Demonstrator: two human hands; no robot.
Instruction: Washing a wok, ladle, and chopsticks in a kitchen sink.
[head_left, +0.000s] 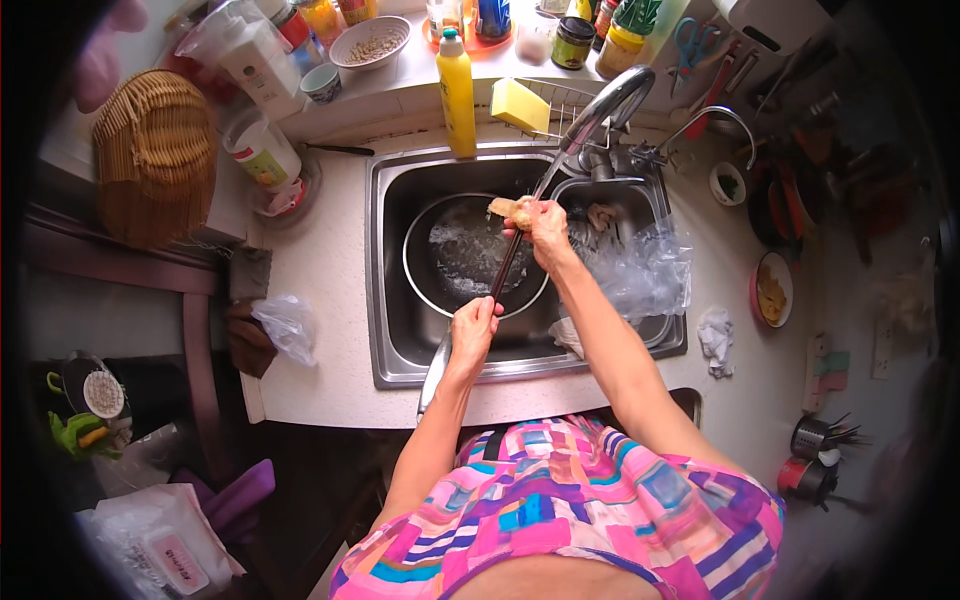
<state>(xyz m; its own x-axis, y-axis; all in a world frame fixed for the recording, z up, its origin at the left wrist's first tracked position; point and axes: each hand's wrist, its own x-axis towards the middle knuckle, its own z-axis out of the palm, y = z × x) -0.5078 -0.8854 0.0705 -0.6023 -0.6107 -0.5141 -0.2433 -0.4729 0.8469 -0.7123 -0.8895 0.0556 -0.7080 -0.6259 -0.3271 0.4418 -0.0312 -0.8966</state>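
Note:
My left hand (474, 330) grips the lower end of a dark, slender utensil handle (508, 262), which slants up across the sink. At its upper end my right hand (546, 229) holds a beige, loofah-like scrubber (510, 208) around or against it. Running water (553, 171) falls from the chrome faucet (600, 112) onto that spot. Below lies a dark round pan (450, 262) with foamy water in it, inside the larger steel sink basin (397, 352). The pan's handle (435, 371) reaches over the sink's front edge, beside my left forearm.
A clear plastic bag (645, 274) covers part of the small right basin. Behind the sink stand a yellow bottle (456, 101) and a yellow sponge (520, 105) on a wire rack. On the counter are a crumpled cloth (716, 341), a bowl (771, 291) and another plastic bag (287, 326).

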